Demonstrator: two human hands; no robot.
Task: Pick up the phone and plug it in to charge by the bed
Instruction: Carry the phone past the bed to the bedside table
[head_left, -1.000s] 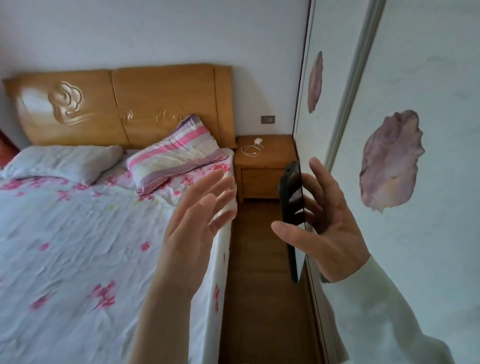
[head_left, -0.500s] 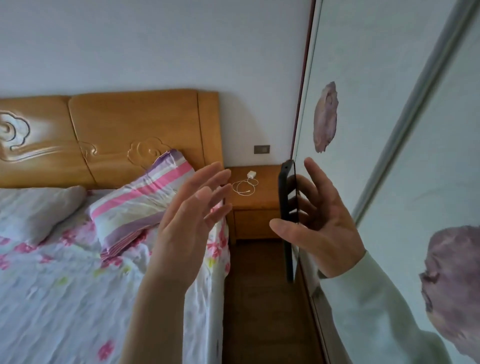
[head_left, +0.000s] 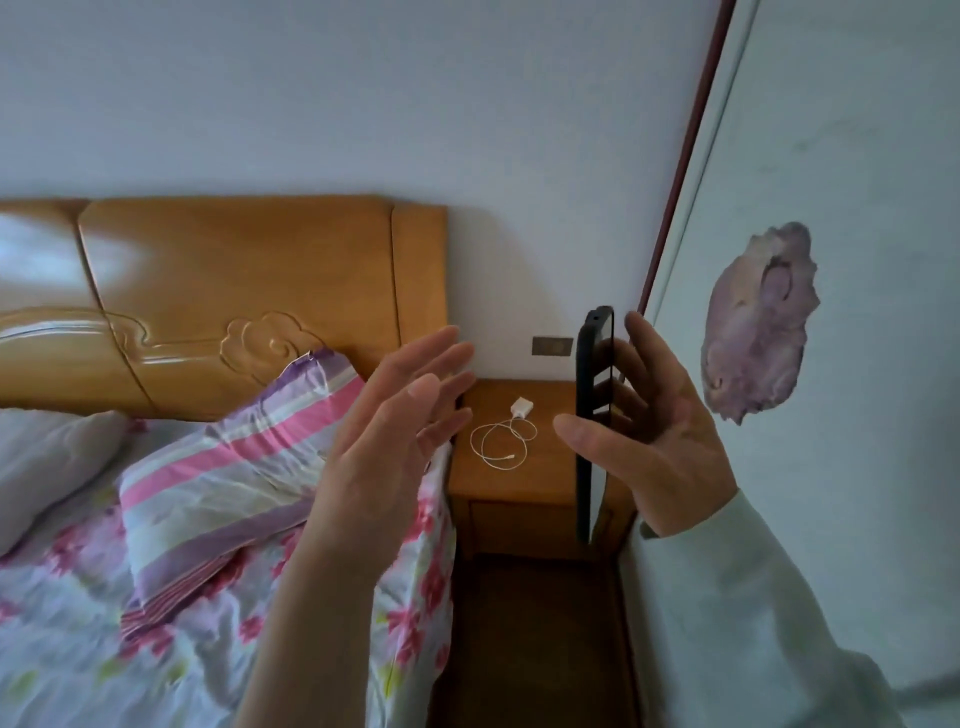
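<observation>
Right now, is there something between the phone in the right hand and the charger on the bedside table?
Nothing visible blocks it. The right hand holds the phone upright in front of the bedside table, where the charger and its coiled cable lie bare. The left hand is open and empty, beside the bed.

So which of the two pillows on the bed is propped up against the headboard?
The pink, purple and white striped pillow, nearest the wooden nightstand, leans on the wooden headboard. The plain grey pillow lies flat.

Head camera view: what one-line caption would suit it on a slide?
Right hand carries a phone edge-on toward the nightstand, where a white charger and cable lie; left hand open.
</observation>
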